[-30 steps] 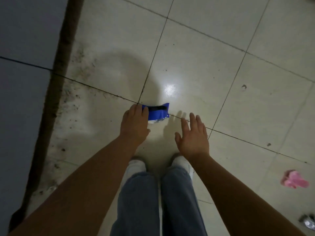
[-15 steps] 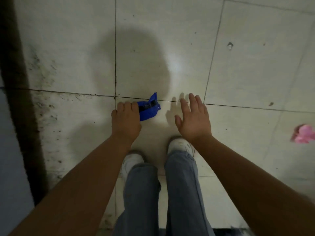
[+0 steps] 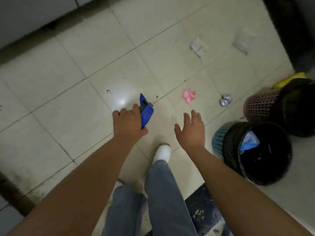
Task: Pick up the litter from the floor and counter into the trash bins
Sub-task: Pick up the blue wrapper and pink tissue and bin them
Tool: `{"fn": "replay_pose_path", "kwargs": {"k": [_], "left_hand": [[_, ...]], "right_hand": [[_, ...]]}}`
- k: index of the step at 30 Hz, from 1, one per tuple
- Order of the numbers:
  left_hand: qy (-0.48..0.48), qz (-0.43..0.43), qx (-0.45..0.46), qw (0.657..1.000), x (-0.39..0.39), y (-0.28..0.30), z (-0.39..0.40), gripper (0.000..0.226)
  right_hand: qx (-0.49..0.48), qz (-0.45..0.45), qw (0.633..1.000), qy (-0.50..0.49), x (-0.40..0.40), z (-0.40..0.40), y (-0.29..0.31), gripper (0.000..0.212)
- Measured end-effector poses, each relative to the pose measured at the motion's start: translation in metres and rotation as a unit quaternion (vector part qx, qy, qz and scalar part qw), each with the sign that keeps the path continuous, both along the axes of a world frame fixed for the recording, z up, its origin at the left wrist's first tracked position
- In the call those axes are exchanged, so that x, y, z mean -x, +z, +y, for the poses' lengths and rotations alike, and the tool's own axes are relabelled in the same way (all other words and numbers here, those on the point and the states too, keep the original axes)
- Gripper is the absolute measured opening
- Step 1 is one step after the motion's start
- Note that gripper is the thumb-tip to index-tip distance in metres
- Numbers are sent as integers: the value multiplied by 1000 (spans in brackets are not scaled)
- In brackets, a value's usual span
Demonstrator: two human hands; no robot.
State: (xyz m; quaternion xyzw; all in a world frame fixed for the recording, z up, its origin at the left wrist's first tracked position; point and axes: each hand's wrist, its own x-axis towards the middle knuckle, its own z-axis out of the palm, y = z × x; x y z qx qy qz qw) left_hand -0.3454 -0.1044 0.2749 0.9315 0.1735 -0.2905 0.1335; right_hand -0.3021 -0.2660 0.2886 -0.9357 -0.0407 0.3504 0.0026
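While view swung, left hand (image 3: 128, 124) kept blue wrapper (image 3: 146, 111)

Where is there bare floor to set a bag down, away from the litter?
Bare tiles stretch left of the left hand holding the blue wrapper, up to the wall base. It is crowded on the right: pink scrap, foil ball, white wrappers, blue bin, pink bin.

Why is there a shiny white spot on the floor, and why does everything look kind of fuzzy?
Head view: the white spot is glare, a light reflecting off the glossy floor tile beside the blue wrapper in the left hand; the room is dim, the whole frame is softly blurred, and the far litter is too smeared to identify.
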Motion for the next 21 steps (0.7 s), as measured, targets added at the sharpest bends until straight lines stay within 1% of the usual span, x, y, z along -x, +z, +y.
{"fn": "replay_pose_path", "kwargs": {"k": [2, 6, 10, 14, 16, 19, 21], "left_hand": [[-30, -12, 14, 999, -32, 16, -28, 61], [-54, -10, 29, 998, -91, 32, -69, 58], [-52, -30, 60, 996, -143, 19, -94, 53], [-81, -15, 55, 995, -178, -32, -106, 62], [-74, -7, 79, 994, -190, -70, -106, 64], [-47, 2, 129, 991, -204, -135, -104, 59], [-25, -1, 141, 990, -210, -177, -103, 51]], "right_hand": [[0, -4, 999, -51, -24, -32, 15, 56], [1, -11, 995, -95, -69, -87, 24, 57], [-14, -23, 990, -138, -109, -121, 8, 57], [-17, -1, 988, -153, -130, -129, -53, 56], [-18, 13, 988, -153, -138, -127, -96, 54], [-41, 11, 981, -189, -155, -125, -163, 47], [-53, 1, 973, -224, -170, -125, -210, 44]]}}
